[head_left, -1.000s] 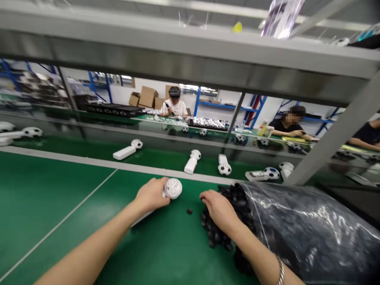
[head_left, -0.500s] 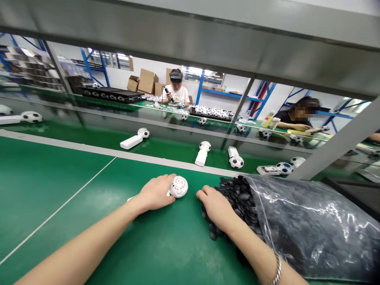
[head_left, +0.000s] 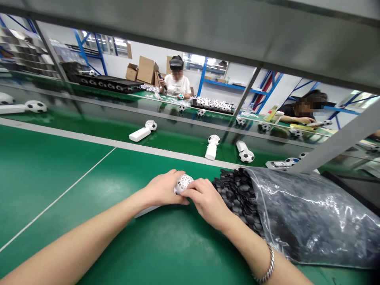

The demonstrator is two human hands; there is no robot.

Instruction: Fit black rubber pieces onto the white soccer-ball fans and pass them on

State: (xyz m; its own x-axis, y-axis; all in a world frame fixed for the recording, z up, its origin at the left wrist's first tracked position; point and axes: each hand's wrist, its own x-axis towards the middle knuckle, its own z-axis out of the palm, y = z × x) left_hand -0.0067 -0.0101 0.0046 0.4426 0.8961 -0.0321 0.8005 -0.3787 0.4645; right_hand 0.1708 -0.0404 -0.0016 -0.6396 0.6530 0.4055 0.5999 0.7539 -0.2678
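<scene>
My left hand (head_left: 166, 188) is wrapped round a white handheld fan whose round, football-shaped head (head_left: 184, 183) shows a web-like grille facing up. The end of its white handle juts out below my left wrist. Thumb and fingers of my right hand (head_left: 208, 202) are pinched together at the right side of the fan head, touching it. Whatever lies between those fingertips is hidden. Just right of that hand, a pile of small black plastic pieces (head_left: 237, 194) spills from the mouth of a clear plastic bag (head_left: 314, 213).
Beyond the grey rail (head_left: 166, 153), a green belt carries several white football fans (head_left: 211, 148). A slanted metal post (head_left: 338, 130) rises at right. Across the line sit one co-worker (head_left: 177, 85) holding a dark tool and another co-worker (head_left: 303, 111) at right.
My right hand has moved left from the black pieces to the fan head. My left hand still holds the fan, now slightly farther right. Fans on the belt appear shifted right.
</scene>
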